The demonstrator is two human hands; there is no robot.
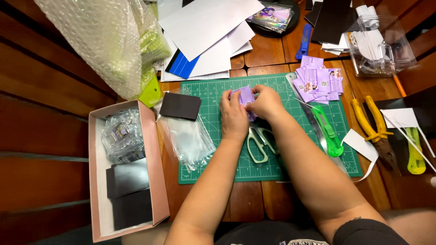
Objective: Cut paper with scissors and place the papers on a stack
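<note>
My left hand [233,117] and my right hand [265,102] meet over the green cutting mat [204,149], both pinching a small purple card [247,95] between their fingers. White-handled scissors [260,143] lie on the mat just below my wrists. A pile of similar purple printed cards [318,80] sits at the mat's upper right corner. To the right of my right forearm a green utility knife [328,131] rests against a metal ruler [309,113].
A pink box [152,149] with black squares and bagged items stands at left, clear bags [188,138] and a black square [180,105] beside it. Bubble wrap [104,41], white sheets [204,27], a clear plastic box [381,45], yellow pliers [372,124] and a yellow cutter [415,156] surround the mat.
</note>
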